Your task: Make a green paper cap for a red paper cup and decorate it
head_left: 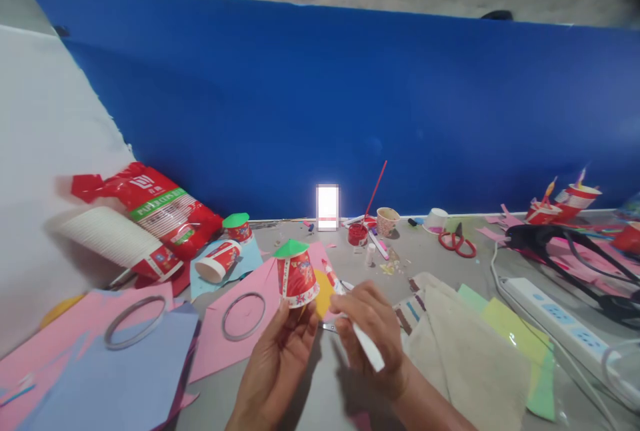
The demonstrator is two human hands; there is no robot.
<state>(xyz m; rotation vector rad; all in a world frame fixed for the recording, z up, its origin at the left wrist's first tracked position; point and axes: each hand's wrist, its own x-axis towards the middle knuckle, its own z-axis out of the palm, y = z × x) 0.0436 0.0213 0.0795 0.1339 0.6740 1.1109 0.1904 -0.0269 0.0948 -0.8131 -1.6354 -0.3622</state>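
Observation:
My left hand [285,344] grips a red patterned paper cup [297,281] from below. The cup is upside down, its wide rim at the fingers, and a green paper cone [291,249] sits on its top. My right hand [367,327] is closed around a slim white tube [369,349] with a flat rear end, just right of the cup. Beyond those fingers shows a red-and-white pointed piece [330,274]; I cannot tell whether it belongs to the tube. Behind the hands, a yellow paper piece [324,292] and part of a pair of scissors [327,327] are partly hidden.
To the left are stacked paper cups [113,237], a red cup bag [165,207], tape rings [243,316] and coloured paper [130,371]. Behind stand a lit phone [328,207] and a red paint jar [357,235]. Rightward lie red scissors [457,243], a cloth [465,344] and a power strip [560,317].

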